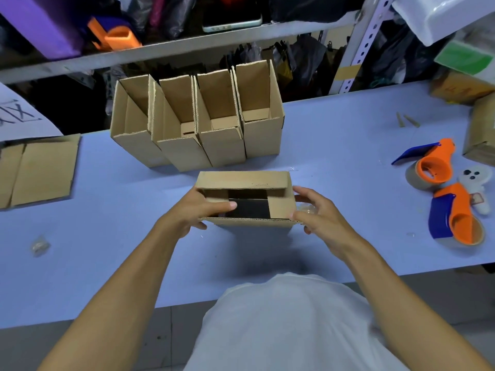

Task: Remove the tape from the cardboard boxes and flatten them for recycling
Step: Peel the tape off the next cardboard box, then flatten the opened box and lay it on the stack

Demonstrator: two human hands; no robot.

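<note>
You hold a box [245,199] between both hands, just above the blue surface [334,145], near its front edge and in the middle of the view. The box top faces you. Its far flap is folded over and the inside looks dark.

Your left hand [198,212] grips the left end of the box. Its thumb lies over the open top, and the fingers [199,225] curl under the near left corner. Your right hand [318,212] holds the right end. Its fingers [305,192] are bent and spread along the side, and the thumb presses the near right corner. A bit of crumpled clear tape [306,208] sits between that hand and the box; you cannot tell if the hand holds it.

Behind the box, four more boxes [198,121] stand in a row, touching each other, with their tops open and flaps up. A flat box [37,170] lies on the surface far to your left. A small wad of tape [40,246] lies near the front edge on the left.

On your right, well apart from the box, lie two orange and blue tape guns [434,167] [455,220], one behind the other. A white controller [476,188] lies just beside them. A metal shelf [187,46] full of bags runs behind the surface.
</note>
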